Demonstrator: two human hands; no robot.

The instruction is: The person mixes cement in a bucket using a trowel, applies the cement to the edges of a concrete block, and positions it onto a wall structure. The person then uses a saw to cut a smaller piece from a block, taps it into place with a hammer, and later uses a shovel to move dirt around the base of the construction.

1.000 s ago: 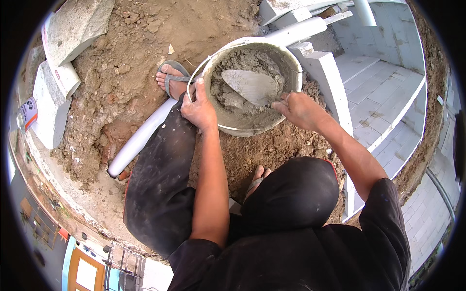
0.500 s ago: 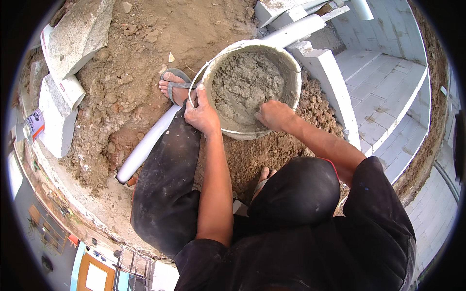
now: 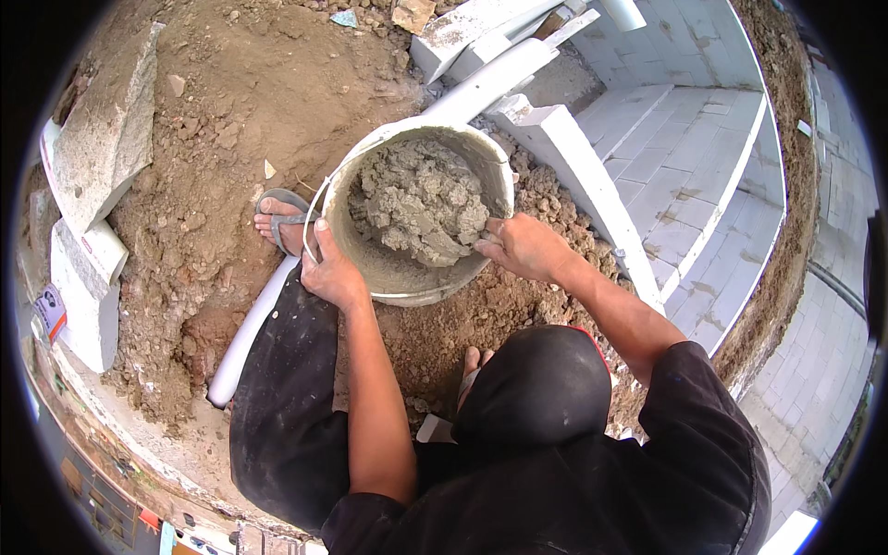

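1. Since the frame half a second ago, the right hand has shifted rightward, from over the contents to the right rim of the bucket. The mortar, smoother then, now stands in a lumpy heap, baring floor along the bucket's near-left side. The left hand has stayed at its left rim.
2. The key relation: the mortar lies inside the bucket, directly left of the right hand, whose fingertips reach the heap's near-right edge. The heap is roundish, without a clear long axis. The right hand is nearer; the left is outside the bucket's wall.
3. Right grip: fingers curled together, likely clamped on the trowel, judging by the blade seen at them a second ago; it is hidden now.
4. Left grip: thumb and fingers closed around the bail handle, beside the bucket's left rim.
5. Beyond the bucket, up and right, lies a white pipe.
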